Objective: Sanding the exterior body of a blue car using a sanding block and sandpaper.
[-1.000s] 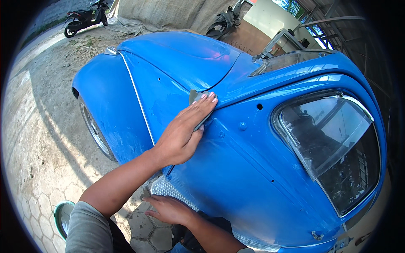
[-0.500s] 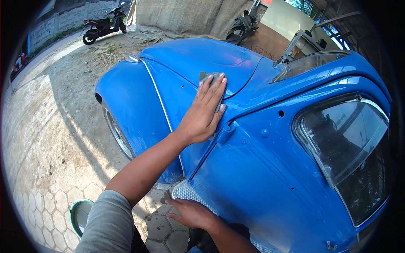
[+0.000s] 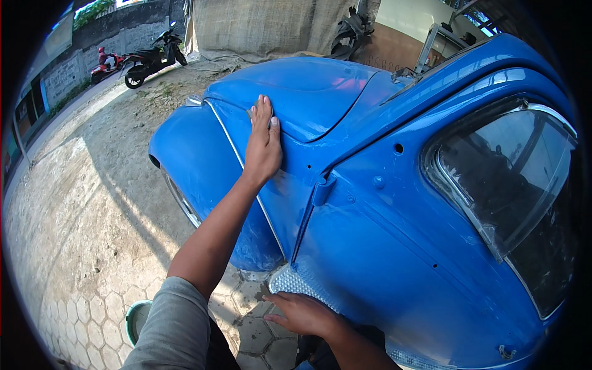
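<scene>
My left hand (image 3: 265, 145) lies flat with fingers stretched over the body of a blue rounded car (image 3: 345, 253), on the panel between front fender and hood. Beneath its fingers is a piece of grey-green sandpaper (image 3: 250, 113), nearly all hidden now, pressed to the paint. Lower down, my right hand (image 3: 302, 313) is held with its fingers apart and nothing in it. It hovers by the textured metal running board (image 3: 296, 282); whether it touches the car I cannot tell.
A green-rimmed bucket (image 3: 137, 314) stands on the hexagonal paving at lower left. Beyond the dirt ground, a black scooter (image 3: 151, 58) is parked, with a person on a red motorbike (image 3: 106, 63) behind it. The car's side window (image 3: 493, 185) is at right.
My left hand has slid left and forward along the panel with the sandpaper, away from the hood's rear corner. The view has shifted a little. My right hand stays near the running board.
</scene>
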Tool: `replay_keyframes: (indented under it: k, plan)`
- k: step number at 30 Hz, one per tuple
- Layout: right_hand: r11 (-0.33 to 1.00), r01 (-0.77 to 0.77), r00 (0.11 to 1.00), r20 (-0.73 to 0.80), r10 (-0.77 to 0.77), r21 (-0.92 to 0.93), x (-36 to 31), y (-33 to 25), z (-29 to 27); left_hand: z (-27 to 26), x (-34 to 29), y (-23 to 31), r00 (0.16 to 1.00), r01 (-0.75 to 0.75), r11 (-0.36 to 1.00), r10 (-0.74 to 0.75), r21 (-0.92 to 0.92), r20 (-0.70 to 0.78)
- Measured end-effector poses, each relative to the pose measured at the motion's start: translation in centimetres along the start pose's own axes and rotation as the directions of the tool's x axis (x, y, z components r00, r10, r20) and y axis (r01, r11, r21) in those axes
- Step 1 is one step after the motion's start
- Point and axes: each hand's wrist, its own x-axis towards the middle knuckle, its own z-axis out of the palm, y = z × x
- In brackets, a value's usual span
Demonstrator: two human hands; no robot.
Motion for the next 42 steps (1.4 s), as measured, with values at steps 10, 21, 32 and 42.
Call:
replay_keyframes:
  k: [10,21,32,42]
  plan:
    - [0.998,-0.059,0.991,0.116,0.059,-0.008,1.1,-1.8,-0.7,-1.4,0.0,3.2,1.000,0.005,0.996,-0.003,0.092,-0.030]
    - [0.999,-0.040,0.994,0.101,0.041,-0.021,1.9,-1.7,0.6,-2.8,-0.9,1.3,0.999,-0.030,0.999,0.028,0.036,0.046]
    - [0.999,-0.047,0.994,0.097,0.046,0.011,1.8,-1.0,0.1,-1.6,-1.5,5.1,0.984,-0.157,0.987,0.155,0.022,0.084]
    - [0.997,-0.071,0.992,0.104,0.073,-0.015,2.2,-0.6,-0.3,-2.1,1.6,7.2,0.961,-0.237,0.968,0.220,0.084,0.168]
